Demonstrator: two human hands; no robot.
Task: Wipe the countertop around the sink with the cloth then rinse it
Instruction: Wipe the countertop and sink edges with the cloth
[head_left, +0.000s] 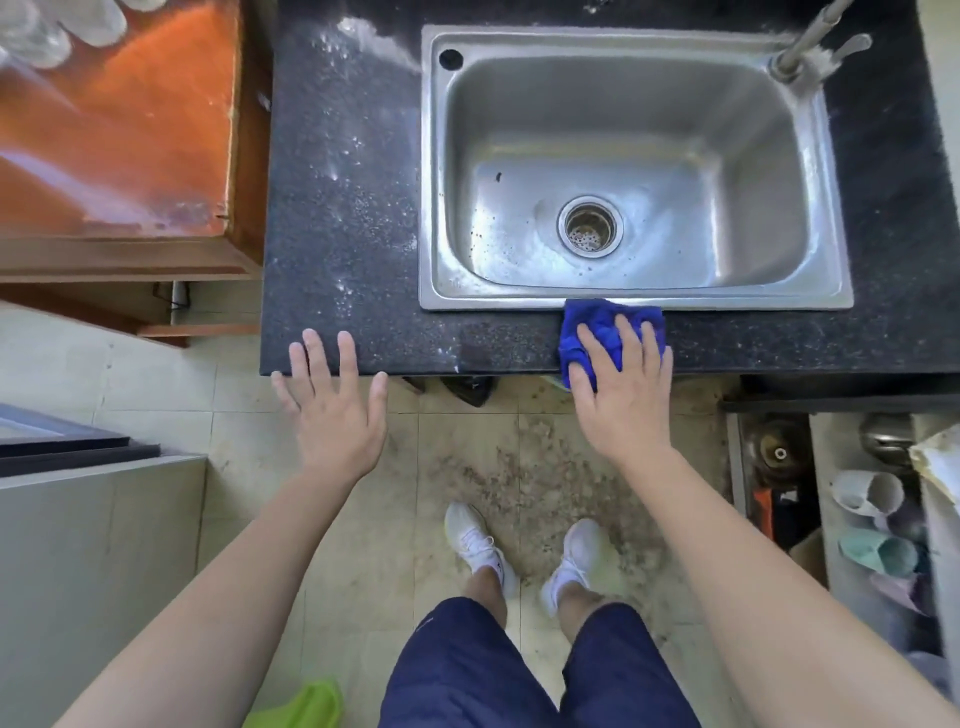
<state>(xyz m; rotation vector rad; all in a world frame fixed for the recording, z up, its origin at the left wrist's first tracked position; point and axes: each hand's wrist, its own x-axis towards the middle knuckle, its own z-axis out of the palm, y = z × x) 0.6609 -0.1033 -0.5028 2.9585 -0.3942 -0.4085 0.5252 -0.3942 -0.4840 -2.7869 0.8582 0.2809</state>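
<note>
My right hand (621, 395) lies flat on the blue cloth (597, 325), its fingers (631, 338) straight and spread, pressing down rather than gripping. The cloth is bunched on the front strip of the dark speckled worktop (353, 208), touching the front rim of the steel sink (428, 208) and drooping a little over the worktop's edge. My left hand (332, 415) holds nothing. Its fingers (347, 353) are splayed over the worktop's front edge, left of the sink, but I cannot tell whether they touch it. White streaks mark the worktop beside the sink. The tap (810, 47) stands at the sink's far right corner. A small mark on my dark shorts (457, 670) is too small to read.
</note>
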